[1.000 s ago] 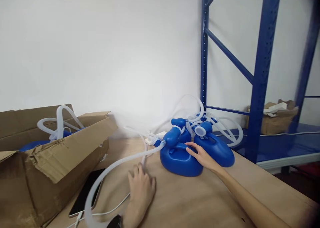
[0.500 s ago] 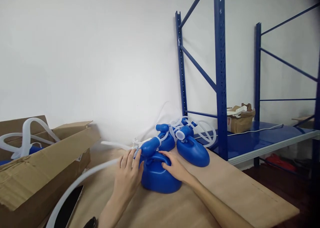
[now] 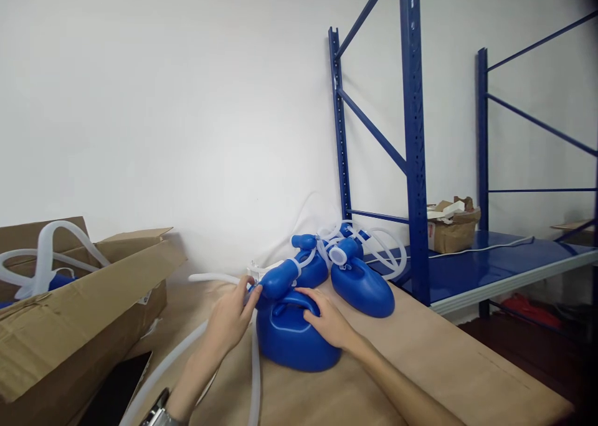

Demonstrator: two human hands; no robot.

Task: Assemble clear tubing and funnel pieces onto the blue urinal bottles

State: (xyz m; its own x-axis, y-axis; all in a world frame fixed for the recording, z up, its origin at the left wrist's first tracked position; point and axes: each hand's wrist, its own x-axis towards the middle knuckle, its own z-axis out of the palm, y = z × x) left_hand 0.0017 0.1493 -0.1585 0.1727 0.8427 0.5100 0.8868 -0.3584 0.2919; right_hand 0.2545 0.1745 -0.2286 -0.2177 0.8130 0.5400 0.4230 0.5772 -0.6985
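Note:
A blue plastic container point(image 3: 296, 339) with a looped handle stands on the brown table point(image 3: 467, 364), its rounded blue top piece point(image 3: 279, 279) tilted up to the right. My right hand point(image 3: 327, 319) wraps round the handle's right side. At the top piece's lower left end, my left hand point(image 3: 236, 314) pinches a small fitting that its fingers partly hide. A white tube point(image 3: 255, 376) hangs from near the fitting toward the front edge of view, and another tube point(image 3: 168, 360) curves to the lower left. Behind are more blue containers point(image 3: 362, 286) with coiled white tubes.
An open cardboard box point(image 3: 93, 295) with tubes inside fills the left side, beside a flat black object point(image 3: 116, 392). Blue shelving point(image 3: 417, 164) rises at the right. Its shelf point(image 3: 504, 258) holds a worn carton point(image 3: 453, 230). A white wall stands behind.
My left hand has moved from lying spread beside the container to pinching at the fitting. The container has shifted slightly nearer and left. A tube now shows below it, and a wristwatch has come into view.

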